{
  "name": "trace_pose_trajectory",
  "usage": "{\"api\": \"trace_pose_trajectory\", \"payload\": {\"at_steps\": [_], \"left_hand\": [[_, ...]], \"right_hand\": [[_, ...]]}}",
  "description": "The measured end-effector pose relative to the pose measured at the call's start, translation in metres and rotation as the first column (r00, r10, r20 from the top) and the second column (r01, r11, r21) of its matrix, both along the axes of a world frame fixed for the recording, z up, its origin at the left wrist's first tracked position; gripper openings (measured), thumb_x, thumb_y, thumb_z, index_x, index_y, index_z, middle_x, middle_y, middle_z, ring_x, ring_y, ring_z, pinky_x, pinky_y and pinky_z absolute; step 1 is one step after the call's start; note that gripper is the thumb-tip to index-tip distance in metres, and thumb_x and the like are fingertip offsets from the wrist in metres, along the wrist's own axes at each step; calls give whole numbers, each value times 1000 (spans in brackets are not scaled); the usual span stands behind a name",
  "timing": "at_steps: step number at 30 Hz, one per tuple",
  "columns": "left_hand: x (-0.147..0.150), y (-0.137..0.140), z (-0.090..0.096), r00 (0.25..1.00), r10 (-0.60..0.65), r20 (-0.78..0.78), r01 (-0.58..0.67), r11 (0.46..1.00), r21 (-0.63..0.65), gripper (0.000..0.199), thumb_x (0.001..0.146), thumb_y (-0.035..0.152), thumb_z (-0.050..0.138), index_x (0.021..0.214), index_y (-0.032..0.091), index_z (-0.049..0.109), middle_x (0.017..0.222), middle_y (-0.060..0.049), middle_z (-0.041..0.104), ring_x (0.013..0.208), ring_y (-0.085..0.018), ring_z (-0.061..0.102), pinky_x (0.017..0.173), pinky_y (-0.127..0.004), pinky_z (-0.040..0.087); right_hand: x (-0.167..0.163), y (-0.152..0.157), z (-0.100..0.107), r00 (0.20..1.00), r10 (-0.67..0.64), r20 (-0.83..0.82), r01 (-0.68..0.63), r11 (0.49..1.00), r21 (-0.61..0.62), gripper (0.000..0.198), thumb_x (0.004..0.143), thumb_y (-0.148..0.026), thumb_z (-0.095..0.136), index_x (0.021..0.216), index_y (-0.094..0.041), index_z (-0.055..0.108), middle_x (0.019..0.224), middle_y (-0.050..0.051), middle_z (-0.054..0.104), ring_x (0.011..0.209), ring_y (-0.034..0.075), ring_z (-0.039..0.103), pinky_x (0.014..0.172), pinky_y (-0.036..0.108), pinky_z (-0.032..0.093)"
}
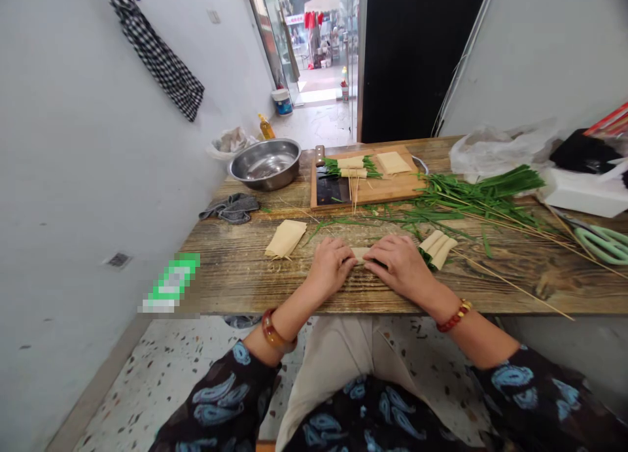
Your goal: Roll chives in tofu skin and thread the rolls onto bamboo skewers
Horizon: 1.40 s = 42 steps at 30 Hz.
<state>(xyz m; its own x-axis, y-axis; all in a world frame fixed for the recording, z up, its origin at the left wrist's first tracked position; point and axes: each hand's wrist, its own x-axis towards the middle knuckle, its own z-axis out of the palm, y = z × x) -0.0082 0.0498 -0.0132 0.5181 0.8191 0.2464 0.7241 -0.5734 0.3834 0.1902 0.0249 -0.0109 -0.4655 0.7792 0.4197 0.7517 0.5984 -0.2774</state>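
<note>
At the middle of the wooden table's front, my left hand (332,263) and my right hand (400,262) are closed on the two ends of a tan tofu sheet roll (360,253). Only the roll's short middle shows between my fingers; anything inside it is hidden. To the left of my left hand lies a small stack of tofu sheets (286,238). Beside my right hand sit finished tofu rolls (438,248) with green ends, a thin skewer (510,285) running out to the right.
Behind my hands, a cutting board (387,193) carries more rolls (352,166), sheets (393,163) and a knife (333,190). Long green chives (481,193) spread right, near green-handled scissors (601,244). A steel basin (266,165) and grey cloth (231,208) lie left.
</note>
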Motion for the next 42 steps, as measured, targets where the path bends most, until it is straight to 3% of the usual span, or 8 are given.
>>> {"api": "trace_pose_trajectory", "payload": {"at_steps": [5,9,14,24,31,38,42], "left_hand": [[0,-4,1,1000,29,2,-29,999,30,19,91,30,50,84,19,63,87,-4,62,86,-20,49,77,-33,36],[-2,-9,7,996,15,-90,-8,996,85,22,94,28,42,86,20,62,86,-4,62,85,-20,49,76,-34,34],[-5,-9,9,988,-32,-152,50,992,118,17,88,34,54,86,19,61,89,-5,63,90,-21,49,79,-36,33],[-2,3,12,992,-33,-124,39,998,46,20,90,32,51,83,19,66,92,-5,62,89,-20,49,80,-35,35],[-3,9,10,998,-39,-49,39,999,11,17,88,29,56,81,19,67,89,-4,64,86,-20,50,78,-34,37],[-1,8,2,1000,18,23,-20,997,76,18,89,28,54,81,20,68,90,-5,63,88,-20,50,80,-35,38],[1,5,4,999,29,-13,-28,995,93,18,91,27,49,88,20,66,90,-5,62,90,-21,49,80,-36,38]], "right_hand": [[-1,-2,3,997,-13,75,10,999,31,18,92,-28,53,87,-20,68,88,4,68,91,20,53,77,34,29],[-3,1,4,996,-24,88,22,999,34,19,93,-29,52,86,-21,68,86,4,68,90,20,52,76,34,28],[-4,4,3,996,-30,83,27,999,33,19,92,-28,53,85,-20,68,85,5,67,90,20,51,75,34,28],[-2,8,-2,998,-65,18,65,998,10,17,92,-29,52,93,-23,67,86,3,67,90,20,51,76,34,29],[-3,6,2,996,-62,58,61,998,26,15,88,-35,59,89,-22,67,93,4,67,94,22,50,79,35,28],[-3,11,2,994,-79,73,78,997,15,19,91,-34,55,84,-23,69,88,4,66,91,20,50,76,34,28],[-3,13,3,994,-65,86,64,998,9,21,92,-33,54,83,-22,69,85,4,66,90,20,49,74,34,27]]}}
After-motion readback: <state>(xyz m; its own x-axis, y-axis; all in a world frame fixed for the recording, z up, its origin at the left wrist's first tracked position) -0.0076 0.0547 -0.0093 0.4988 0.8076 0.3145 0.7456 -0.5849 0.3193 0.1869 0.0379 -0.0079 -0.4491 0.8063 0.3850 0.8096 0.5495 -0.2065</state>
